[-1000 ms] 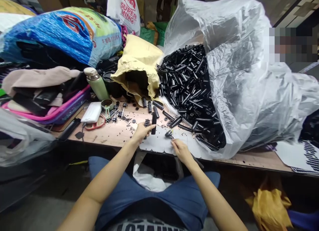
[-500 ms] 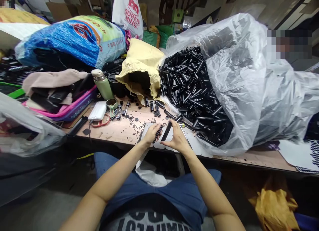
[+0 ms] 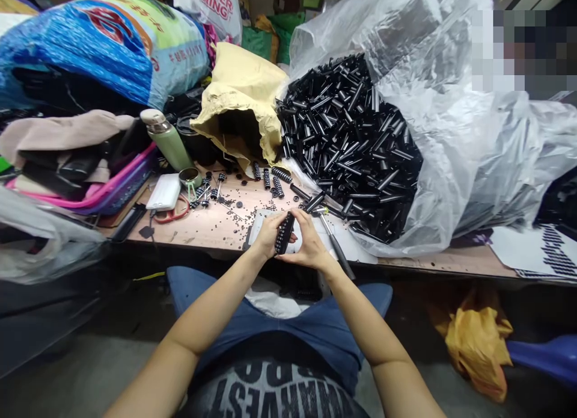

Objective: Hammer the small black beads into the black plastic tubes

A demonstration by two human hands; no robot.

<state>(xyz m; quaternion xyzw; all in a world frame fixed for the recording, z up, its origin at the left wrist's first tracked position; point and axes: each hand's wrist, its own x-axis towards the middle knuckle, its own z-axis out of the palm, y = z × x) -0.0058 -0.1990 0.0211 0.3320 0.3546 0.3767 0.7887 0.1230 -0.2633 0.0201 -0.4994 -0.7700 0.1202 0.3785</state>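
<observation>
My left hand (image 3: 267,234) is closed around a black ridged cylinder (image 3: 281,235) with light dots along it. My right hand (image 3: 310,242) grips a smooth black bar (image 3: 289,230) between thumb and fingers, pressed side by side against the cylinder. Both pieces are tilted, just above the table's front edge; the fingers partly cover them. To the right of my right hand lies a tool with a dark handle (image 3: 341,257) and a metal shaft. Several similar ridged black cylinders (image 3: 267,178) rest on the table behind my hands.
A clear plastic bag (image 3: 455,183) spills many black tubes (image 3: 351,147) at the right. Behind is a yellow paper sack (image 3: 246,75). A green flask (image 3: 169,142), white power bank (image 3: 163,192), red-handled scissors (image 3: 174,212) and pink basket (image 3: 90,201) stand left. Tiny black bits dot the table (image 3: 211,231).
The black bar in my right hand has come up against the ridged cylinder in my left; they were apart before. My hands have drawn together and the camera view has tilted down.
</observation>
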